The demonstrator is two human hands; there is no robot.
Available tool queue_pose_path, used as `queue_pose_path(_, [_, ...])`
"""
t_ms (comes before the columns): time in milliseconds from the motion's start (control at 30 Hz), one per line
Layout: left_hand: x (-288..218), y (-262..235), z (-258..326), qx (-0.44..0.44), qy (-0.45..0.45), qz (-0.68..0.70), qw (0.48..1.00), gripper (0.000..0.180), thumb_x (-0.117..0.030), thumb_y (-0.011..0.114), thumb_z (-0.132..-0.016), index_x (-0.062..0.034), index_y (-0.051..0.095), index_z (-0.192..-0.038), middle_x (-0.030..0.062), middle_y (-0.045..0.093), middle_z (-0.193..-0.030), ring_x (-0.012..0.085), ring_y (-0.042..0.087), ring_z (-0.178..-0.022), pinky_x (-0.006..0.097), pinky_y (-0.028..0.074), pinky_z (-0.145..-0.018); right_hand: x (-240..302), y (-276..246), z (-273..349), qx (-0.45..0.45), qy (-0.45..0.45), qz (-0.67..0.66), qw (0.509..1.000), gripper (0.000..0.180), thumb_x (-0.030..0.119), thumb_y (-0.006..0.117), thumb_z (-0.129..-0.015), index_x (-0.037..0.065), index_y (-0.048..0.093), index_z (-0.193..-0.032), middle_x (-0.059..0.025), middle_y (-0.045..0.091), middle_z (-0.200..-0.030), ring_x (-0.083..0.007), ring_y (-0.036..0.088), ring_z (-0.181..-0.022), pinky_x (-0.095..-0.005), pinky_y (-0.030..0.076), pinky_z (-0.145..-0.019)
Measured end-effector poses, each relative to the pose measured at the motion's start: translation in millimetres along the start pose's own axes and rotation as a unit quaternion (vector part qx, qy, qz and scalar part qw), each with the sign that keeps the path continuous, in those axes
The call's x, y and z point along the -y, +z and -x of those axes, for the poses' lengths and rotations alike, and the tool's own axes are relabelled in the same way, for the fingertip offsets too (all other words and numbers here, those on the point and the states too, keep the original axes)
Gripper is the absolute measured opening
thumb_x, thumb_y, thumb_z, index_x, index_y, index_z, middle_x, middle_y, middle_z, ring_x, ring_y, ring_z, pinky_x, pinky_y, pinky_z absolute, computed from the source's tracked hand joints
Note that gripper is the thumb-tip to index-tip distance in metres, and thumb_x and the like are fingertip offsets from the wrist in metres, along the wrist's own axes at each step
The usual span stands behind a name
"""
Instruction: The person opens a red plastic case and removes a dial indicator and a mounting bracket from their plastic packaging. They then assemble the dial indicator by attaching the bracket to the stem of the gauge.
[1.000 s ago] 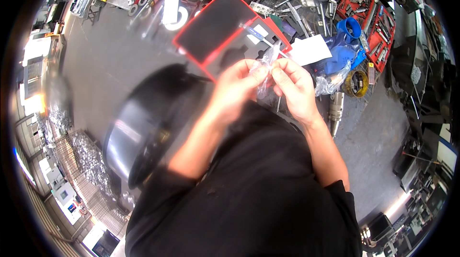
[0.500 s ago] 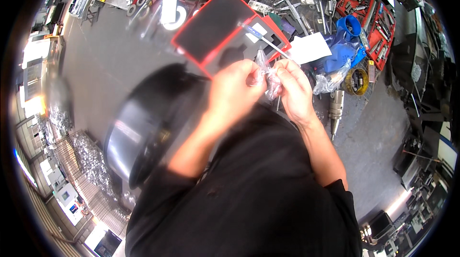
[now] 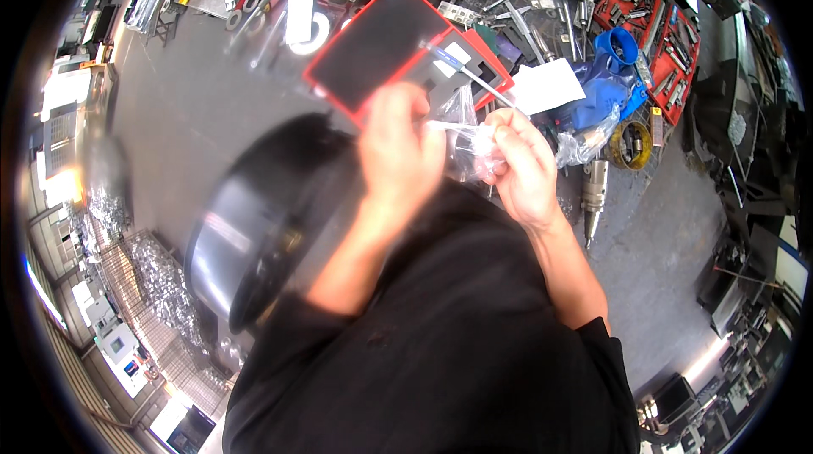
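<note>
Both hands raised close together above grey desk (image 3: 212, 115); left hand (image 3: 398, 157) curled, fingers pinched on edge of small clear plastic bag (image 3: 468, 145); right hand (image 3: 521, 166) closed on bag's other side, thumb and fingertips gripping; bag crumpled between the two, contents too blurred to tell; open red case (image 3: 381, 43) with black lining lies on desk just beyond hands; white card (image 3: 550, 85) and blue cloth (image 3: 605, 90) near right hand; black round drum (image 3: 254, 225) below left forearm.
</note>
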State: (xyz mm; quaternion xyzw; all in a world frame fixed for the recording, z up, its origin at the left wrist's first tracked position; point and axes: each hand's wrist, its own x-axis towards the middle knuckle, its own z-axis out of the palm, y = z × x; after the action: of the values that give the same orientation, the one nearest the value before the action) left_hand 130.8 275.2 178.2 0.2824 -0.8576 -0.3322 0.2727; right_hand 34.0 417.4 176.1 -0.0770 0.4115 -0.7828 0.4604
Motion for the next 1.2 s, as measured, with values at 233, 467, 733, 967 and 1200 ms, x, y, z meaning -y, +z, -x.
queue_pose_path(233, [25.2, -4.1, 10.8, 0.276, -0.313, 0.438, 0.797, 0.073, 0.006, 0.055, -0.079, 0.002, 0.038, -0.15, 0.018, 0.063, -0.133, 0.0263, 0.064, -0.118, 0.036, 0.051, -0.097, 0.5, -15.3, -1.1, -0.007, 0.035, -0.025, 0.999, 0.01, 0.012, 0.051, -0.102, 0.005, 0.058, -0.102, 0.0034, 0.055, -0.083, -0.0036, 0.046, -0.069, -0.0209, 0.039, -0.062])
queue_pose_path(467, [16.6, 9.2, 14.6, 0.203, -0.225, 0.51, 0.805, 0.066, 0.006, 0.048, -0.088, -0.0026, 0.036, -0.152, 0.0162, 0.063, -0.128, 0.0228, 0.064, -0.115, 0.034, 0.053, -0.098, 1.2, -17.9, -9.0, -0.041, -0.046, 0.224, 0.973, 0.013, 0.016, 0.059, -0.102, 0.003, 0.06, -0.099, 0.0006, 0.061, -0.091, -0.004, 0.054, -0.078, -0.0209, 0.045, -0.067])
queue_pose_path(733, [-7.0, 11.4, 13.6, 0.117, -0.15, 0.319, 0.928, 0.041, 0.0, 0.051, -0.095, 0.003, 0.053, -0.136, 0.0135, 0.067, -0.119, 0.0185, 0.067, -0.107, 0.032, 0.057, -0.091, 4.7, -0.8, 1.5, -0.064, 0.074, 0.291, 0.952, 0.04, 0.015, 0.071, -0.094, -0.001, 0.061, -0.129, -0.0063, 0.071, -0.099, -0.0118, 0.067, -0.08, -0.0279, 0.056, -0.069])
queue_pose_path(967, [3.9, 6.0, 2.0, 0.028, 0.052, 0.015, 0.998, 0.024, 0.002, 0.061, -0.086, 0.0031, 0.071, -0.108, 0.0167, 0.073, -0.096, 0.0211, 0.074, -0.08, 0.031, 0.058, -0.072, 4.5, -1.7, 7.5, -0.088, -0.064, 0.538, 0.836, 0.025, 0.027, 0.077, -0.086, 0.004, 0.072, -0.096, -0.0113, 0.065, -0.07, -0.0232, 0.062, -0.059, -0.0367, 0.049, -0.058])
queue_pose_path(1200, [8.6, 4.4, 1.8, 0.048, 0.015, 0.005, 0.999, 0.019, -0.003, 0.057, -0.091, 0.0036, 0.073, -0.098, 0.0131, 0.072, -0.077, 0.0195, 0.072, -0.068, 0.03, 0.055, -0.064, 12.1, -1.1, 11.6, -0.042, -0.098, 0.585, 0.804, 0.027, 0.03, 0.075, -0.087, 0.003, 0.07, -0.088, -0.0131, 0.062, -0.068, -0.0276, 0.058, -0.056, -0.0393, 0.046, -0.055])
